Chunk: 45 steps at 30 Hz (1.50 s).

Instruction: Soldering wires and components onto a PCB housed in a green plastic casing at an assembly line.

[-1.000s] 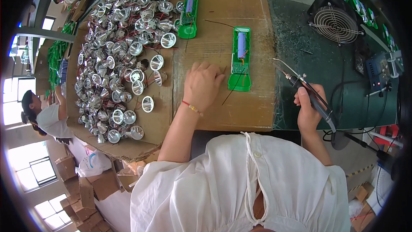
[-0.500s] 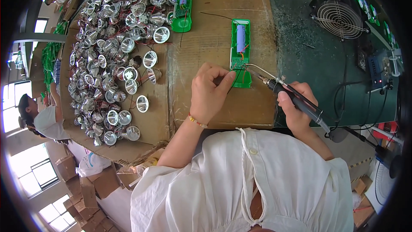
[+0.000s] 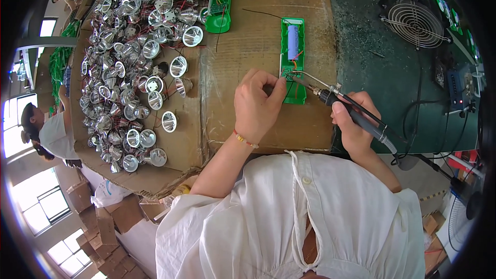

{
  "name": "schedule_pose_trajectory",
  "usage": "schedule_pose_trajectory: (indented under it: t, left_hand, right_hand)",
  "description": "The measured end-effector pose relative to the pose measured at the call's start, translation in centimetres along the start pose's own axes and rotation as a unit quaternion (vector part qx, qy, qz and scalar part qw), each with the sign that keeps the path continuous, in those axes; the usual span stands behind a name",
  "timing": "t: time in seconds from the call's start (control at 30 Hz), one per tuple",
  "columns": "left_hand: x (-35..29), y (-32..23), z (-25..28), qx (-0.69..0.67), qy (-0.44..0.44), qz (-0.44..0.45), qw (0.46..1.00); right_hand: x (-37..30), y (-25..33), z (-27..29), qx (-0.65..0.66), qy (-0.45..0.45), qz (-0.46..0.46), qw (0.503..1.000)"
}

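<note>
A green plastic casing [image 3: 295,95] lies lengthwise on the cardboard, holding a purple cylindrical battery [image 3: 293,41] and a small green circuit board [image 3: 287,71]. Thumb and fingers of my left hand [image 3: 257,98] are pinched together at the board's left side, on what looks like a thin dark wire; the fingertips partly cover it. In my right hand [image 3: 356,124] is a soldering iron [image 3: 356,116] with a thin curved metal tube alongside. Its tip meets the board from the right, close to my left fingertips. I cannot tell exactly which spot it touches.
To the left, a cardboard box [image 3: 194,147] holds a heap of silver reflector cups [image 3: 155,101] with wires. Another green casing [image 3: 219,23] lies beyond. A fan [image 3: 416,23] and a blue powered unit [image 3: 457,90] stand on the right, with cables near my right arm. Another person [image 3: 54,129] is at far left.
The view has shifted slightly. The soldering iron's tip and my left fingertips stay at the board, with only small movement.
</note>
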<state>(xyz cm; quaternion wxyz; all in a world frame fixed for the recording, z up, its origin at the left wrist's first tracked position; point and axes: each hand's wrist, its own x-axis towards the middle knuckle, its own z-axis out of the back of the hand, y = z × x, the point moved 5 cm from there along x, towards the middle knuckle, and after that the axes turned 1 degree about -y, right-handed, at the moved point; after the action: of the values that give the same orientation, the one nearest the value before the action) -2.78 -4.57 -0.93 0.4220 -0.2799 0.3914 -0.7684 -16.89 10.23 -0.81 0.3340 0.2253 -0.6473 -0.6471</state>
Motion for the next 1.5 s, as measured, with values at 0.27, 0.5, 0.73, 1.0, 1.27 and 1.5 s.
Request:
schedule_pose_trajectory:
  t: [0.27,0.5,0.73,1.0,1.27,1.5]
  left_hand:
    - [0.0,0.1,-0.1,-0.017,-0.008,0.001,1.000]
    - [0.0,-0.1,-0.1,-0.007,-0.004,-0.001,1.000]
    - [0.0,0.0,0.0,-0.023,0.001,0.022,0.999]
    - [0.1,-0.1,-0.1,-0.018,0.004,0.020,1.000]
    - [-0.2,-0.4,0.3,-0.119,-0.018,0.051,0.991]
    - [-0.9,-0.7,-0.3,-0.004,0.050,-0.062,0.997]
  right_hand:
    - [-0.3,-0.3,0.5,0.050,-0.039,-0.040,0.997]
    - [-0.2,-0.3,0.1,0.041,-0.020,-0.041,0.998]
    - [-0.6,0.0,0.0,0.033,-0.039,-0.050,0.997]
    - [-1.0,0.0,1.1,0.059,-0.047,-0.049,0.996]
    - [-1.4,0.2,1.2,0.058,-0.054,-0.026,0.997]
    - [-1.4,0.3,0.9,0.026,-0.050,-0.019,0.998]
